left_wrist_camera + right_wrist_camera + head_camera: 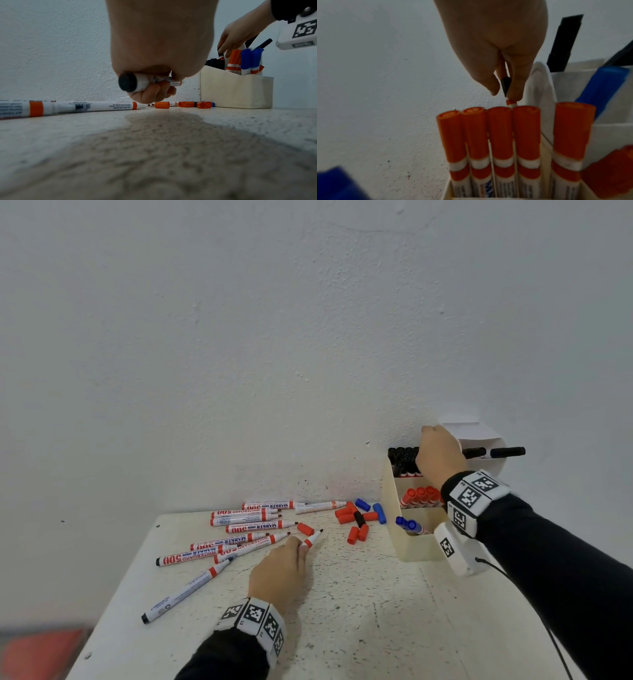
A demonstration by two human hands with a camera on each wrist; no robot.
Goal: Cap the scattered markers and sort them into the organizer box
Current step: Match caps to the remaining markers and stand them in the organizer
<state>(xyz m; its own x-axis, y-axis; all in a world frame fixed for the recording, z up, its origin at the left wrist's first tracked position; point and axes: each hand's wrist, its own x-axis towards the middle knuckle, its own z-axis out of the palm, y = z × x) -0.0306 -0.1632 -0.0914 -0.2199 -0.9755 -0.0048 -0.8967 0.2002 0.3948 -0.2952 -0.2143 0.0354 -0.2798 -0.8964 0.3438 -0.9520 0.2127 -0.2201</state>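
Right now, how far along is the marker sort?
Done: capped black, red and blue markers stand in the organizer box. In hand: right hand lowers a black-capped marker into the back section; left hand grips an uncapped marker. Left: uncapped markers and loose caps on the table.

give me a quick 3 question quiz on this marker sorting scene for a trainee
1. True or false: the left hand grips an uncapped whiteboard marker.
2. Which colour of capped markers fills the far compartment of the cream plastic organizer box? A) blue B) black C) red
3. Fill in: the right hand lowers a marker with a ____ cap into the box.

Key
1. True; its dark tip is bare in the head view.
2. B; the black-capped markers stand at the far end, the red-capped markers in the middle, the blue-capped markers nearest.
3. Black.
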